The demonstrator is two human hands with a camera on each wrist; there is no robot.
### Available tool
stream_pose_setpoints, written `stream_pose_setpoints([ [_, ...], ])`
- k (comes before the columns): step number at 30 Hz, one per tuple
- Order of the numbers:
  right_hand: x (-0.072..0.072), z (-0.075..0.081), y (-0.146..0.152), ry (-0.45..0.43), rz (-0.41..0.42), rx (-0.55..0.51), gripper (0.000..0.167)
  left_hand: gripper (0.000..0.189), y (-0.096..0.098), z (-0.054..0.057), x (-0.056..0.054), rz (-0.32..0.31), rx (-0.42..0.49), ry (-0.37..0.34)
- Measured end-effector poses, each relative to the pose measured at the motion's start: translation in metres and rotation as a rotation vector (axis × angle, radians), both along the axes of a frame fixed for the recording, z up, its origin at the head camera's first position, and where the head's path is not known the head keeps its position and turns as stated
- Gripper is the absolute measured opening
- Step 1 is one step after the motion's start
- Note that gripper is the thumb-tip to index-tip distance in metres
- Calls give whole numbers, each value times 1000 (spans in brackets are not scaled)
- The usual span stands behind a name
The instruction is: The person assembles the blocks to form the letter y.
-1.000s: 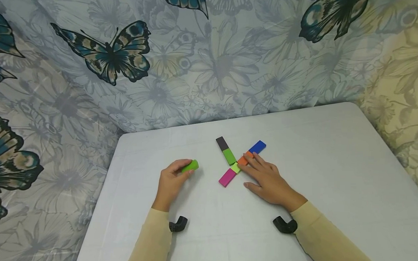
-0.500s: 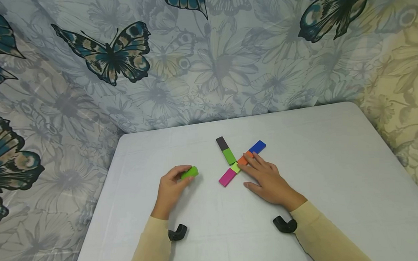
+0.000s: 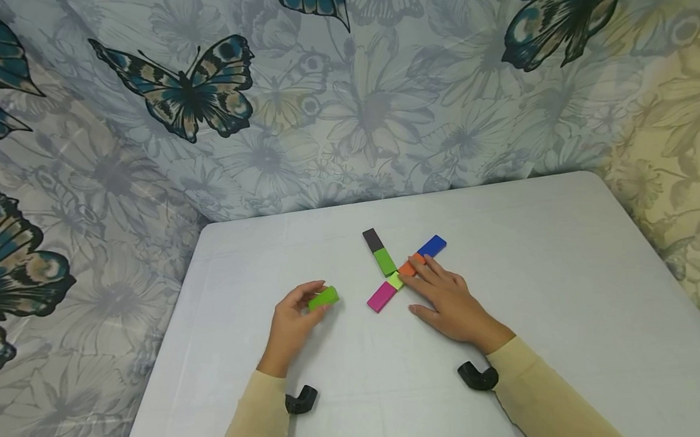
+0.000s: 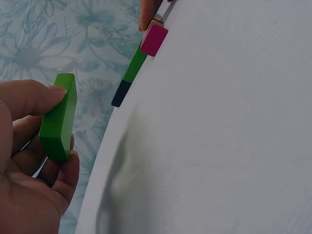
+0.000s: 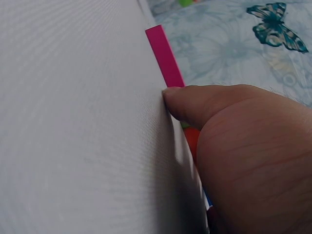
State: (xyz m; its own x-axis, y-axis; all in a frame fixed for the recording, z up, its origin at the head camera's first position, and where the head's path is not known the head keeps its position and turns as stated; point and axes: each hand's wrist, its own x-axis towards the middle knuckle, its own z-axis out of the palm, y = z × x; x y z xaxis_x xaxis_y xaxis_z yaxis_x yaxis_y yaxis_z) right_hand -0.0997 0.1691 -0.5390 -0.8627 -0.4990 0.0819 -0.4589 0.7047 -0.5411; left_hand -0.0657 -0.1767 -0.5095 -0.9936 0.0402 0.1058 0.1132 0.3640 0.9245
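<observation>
My left hand (image 3: 291,322) pinches a green block (image 3: 324,298) between thumb and fingers, above the table; the left wrist view shows this green block (image 4: 59,119) close up. Spread flat, my right hand (image 3: 454,304) rests its fingertips on an orange block (image 3: 407,268) and beside a lime block (image 3: 395,280). A blue block (image 3: 432,246) continues past the orange one, and a magenta block (image 3: 381,297) lies at the lime one's other end. Another green block (image 3: 384,262) and a black block (image 3: 373,239) run off toward the back left.
A white-covered table (image 3: 556,283) carries the blocks. Behind and to the left hangs patterned fabric (image 3: 371,110) with butterflies. A black wrist-camera mount (image 3: 301,401) sits at the left wrist and another black mount (image 3: 477,376) at the right wrist.
My left hand has drawn back toward the near side and slightly right, turning the green block a little in its grip. The right hand and the laid blocks look unmoved.
</observation>
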Motion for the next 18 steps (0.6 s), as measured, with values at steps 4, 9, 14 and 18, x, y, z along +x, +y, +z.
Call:
stream_pose_setpoints([
  [4, 0, 0, 0, 1, 1, 0, 68, 43, 4, -2, 4, -13, -14, -14],
  [9, 0, 0, 0, 0, 2, 4, 68, 43, 11, -6, 11, -49, -9, -7],
  [14, 0, 0, 0, 0, 2, 1, 68, 43, 19, -8, 14, -79, -19, 1],
  [18, 0, 0, 0, -1, -1, 9, 69, 43, 26, -10, 15, -84, -10, 21],
])
